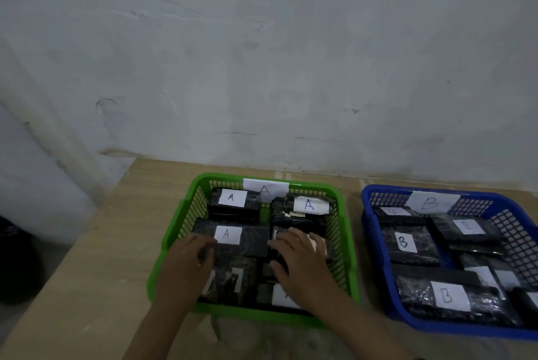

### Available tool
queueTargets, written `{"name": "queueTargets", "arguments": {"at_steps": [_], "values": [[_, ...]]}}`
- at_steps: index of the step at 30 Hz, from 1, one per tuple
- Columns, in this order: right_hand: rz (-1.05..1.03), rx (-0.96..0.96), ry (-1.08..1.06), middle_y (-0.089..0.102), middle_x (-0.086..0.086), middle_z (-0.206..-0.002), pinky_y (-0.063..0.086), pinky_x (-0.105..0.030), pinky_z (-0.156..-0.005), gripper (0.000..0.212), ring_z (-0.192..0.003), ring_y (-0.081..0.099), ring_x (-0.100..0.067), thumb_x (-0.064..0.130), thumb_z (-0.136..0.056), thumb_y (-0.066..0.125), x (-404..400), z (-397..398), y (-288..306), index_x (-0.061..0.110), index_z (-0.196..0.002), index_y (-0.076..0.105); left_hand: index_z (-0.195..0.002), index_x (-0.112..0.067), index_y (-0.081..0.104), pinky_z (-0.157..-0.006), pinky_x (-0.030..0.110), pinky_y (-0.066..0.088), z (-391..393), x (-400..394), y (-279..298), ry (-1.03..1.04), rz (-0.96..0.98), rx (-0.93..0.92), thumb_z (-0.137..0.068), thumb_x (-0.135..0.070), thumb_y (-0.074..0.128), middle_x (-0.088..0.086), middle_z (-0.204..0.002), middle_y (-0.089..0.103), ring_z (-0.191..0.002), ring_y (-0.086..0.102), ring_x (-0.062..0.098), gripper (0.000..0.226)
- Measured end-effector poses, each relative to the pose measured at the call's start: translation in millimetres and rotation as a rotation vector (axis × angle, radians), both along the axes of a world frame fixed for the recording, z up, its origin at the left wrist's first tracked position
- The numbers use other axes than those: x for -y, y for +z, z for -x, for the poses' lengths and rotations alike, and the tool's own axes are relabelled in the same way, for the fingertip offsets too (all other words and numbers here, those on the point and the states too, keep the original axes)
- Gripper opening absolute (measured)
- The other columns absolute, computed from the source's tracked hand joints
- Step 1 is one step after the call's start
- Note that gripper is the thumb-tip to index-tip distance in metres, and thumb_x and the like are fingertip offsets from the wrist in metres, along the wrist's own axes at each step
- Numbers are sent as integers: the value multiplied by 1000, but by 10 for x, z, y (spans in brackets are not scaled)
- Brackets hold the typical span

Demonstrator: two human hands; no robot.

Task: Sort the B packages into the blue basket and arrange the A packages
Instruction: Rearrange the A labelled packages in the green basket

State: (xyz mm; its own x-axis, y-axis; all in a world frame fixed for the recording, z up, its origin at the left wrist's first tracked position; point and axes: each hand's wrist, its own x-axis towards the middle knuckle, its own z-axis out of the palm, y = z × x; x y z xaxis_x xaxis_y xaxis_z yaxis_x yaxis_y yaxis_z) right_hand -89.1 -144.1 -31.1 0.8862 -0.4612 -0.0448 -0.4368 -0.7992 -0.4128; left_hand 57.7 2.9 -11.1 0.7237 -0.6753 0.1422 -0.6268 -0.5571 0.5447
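Now both my hands are down in the green basket (177,223) at lower centre of the frame, so by my reckoning the sorting is done and I am on the arranging step. My left hand (193,257) rests at the left edge of the package marked A (233,239), fingers curled against it; whether they truly pinch it I cannot tell. My right hand (297,255) lies spread over the black package just right of it (294,221), fingers fairly straight and pressing down, thumb at its near side. The hands are apart, one on each package.

Two more A packages (233,199) sit at the back of this basket under its paper A tag (265,188), and others lie partly hidden beneath my wrists. At lower right the blue basket (378,252) holds the B packages (410,244), its own B tag (431,202) on the far rim. No B label shows among the green basket's visible labels.

Next, I judge, I should nudge the two middle packages square against each other and check the covered labels face up.
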Motion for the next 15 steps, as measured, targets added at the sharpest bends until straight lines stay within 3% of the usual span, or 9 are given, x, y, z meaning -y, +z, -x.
{"name": "queueTargets", "arguments": {"at_steps": [4,10,15], "values": [[-27,-83,-13,34,6,-143,-4,-45,-113,41,-138,16,-14,36,-95,35,-167,-148,-62,26,-134,33,-96,-5,67,-72,42,49,-129,-189,-85,30,-94,22,-78,0,63,17,-95,66,-88,58,36,18],[-81,-73,42,33,6,-143,-4,-40,-111,43,-138,12,-11,40,-95,33,-390,-235,-85,24,-135,33,-129,-10,46,-99,36,37,-162,-288,-244,4,-230,-75,-87,-16,55,12,-132,50,-120,45,29,43],[-179,-235,67,15,1,-152,-8,-49,-113,52,-142,-10,-21,44,-93,36,-586,-417,-143,16,-136,30,-129,-12,45,-96,31,37,-182,-290,-248,-15,-216,-222,-80,-21,67,12,-126,53,-116,47,26,54]]}}
